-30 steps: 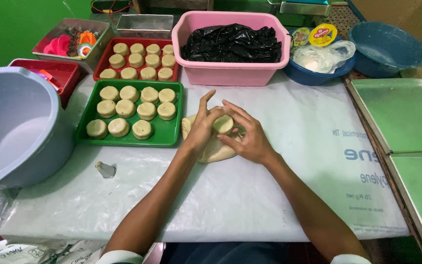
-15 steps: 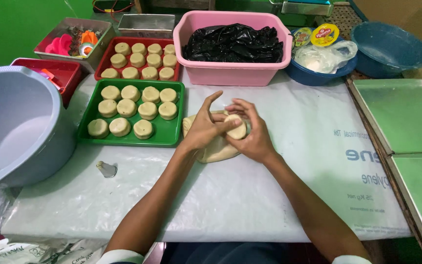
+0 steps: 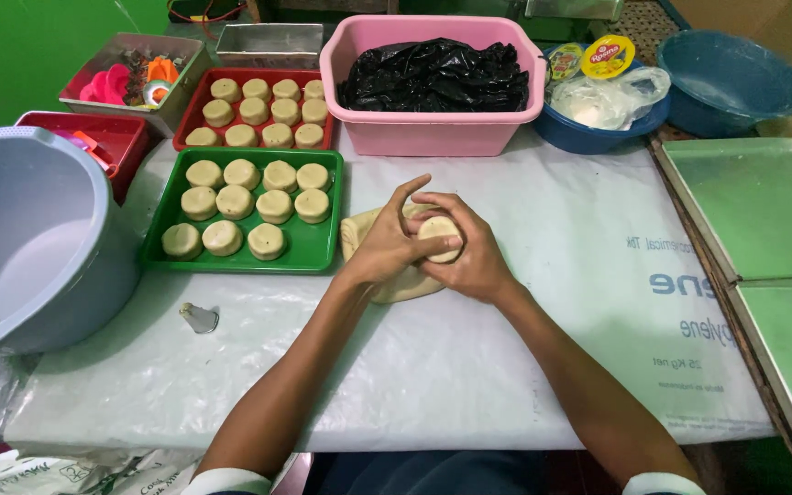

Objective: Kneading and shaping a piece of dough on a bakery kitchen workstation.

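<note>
Both hands are shaping: the left hand (image 3: 385,246) and right hand (image 3: 466,249) close together around a small dough ball (image 3: 438,231) above the dough lump (image 3: 394,282), right of the green tray (image 3: 315,249), so the next move likely calls for gentle, even pressing.

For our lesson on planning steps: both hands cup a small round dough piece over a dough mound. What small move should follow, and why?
Probably set the small round dough piece in the green plastic tray: its front row holds three pucks, with bare space at the right end.
</note>
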